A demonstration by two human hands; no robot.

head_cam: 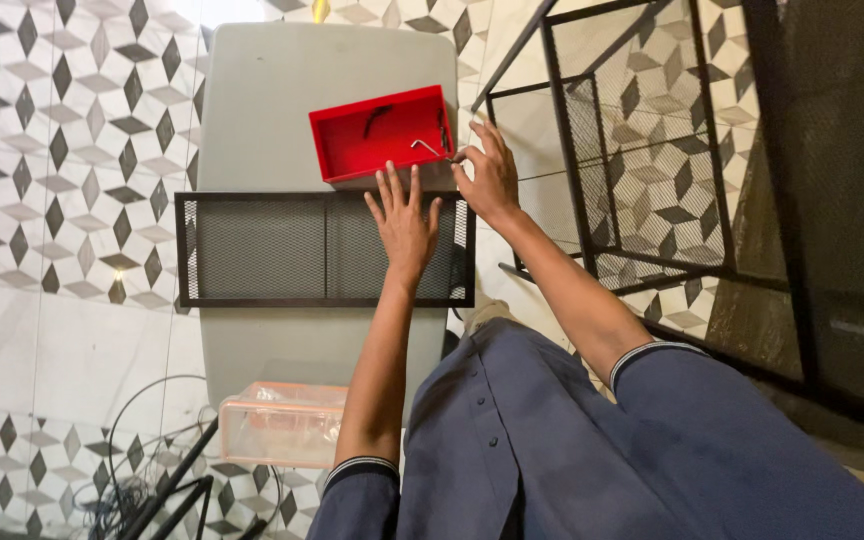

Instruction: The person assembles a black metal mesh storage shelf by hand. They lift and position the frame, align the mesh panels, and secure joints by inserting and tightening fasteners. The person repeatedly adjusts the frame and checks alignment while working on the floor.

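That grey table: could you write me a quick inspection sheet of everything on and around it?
Surface: grey table, long and narrow.
Job's things: black mesh panel lying across it; red tray holding a small bent metal key.
Clutter: clear plastic box at the near end.
Hands: left hand flat on the panel; right hand at the tray's corner, by the key.
Cables: black tangle on the floor.
Surroundings: patterned tile floor; black mesh rack alongside.

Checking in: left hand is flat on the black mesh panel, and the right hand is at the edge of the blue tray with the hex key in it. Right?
Nearly. The tray is red, not blue, as the head view shows. The rest stands: the left hand lies flat on the black mesh panel, and the right hand is at the tray's edge, by the hex key.
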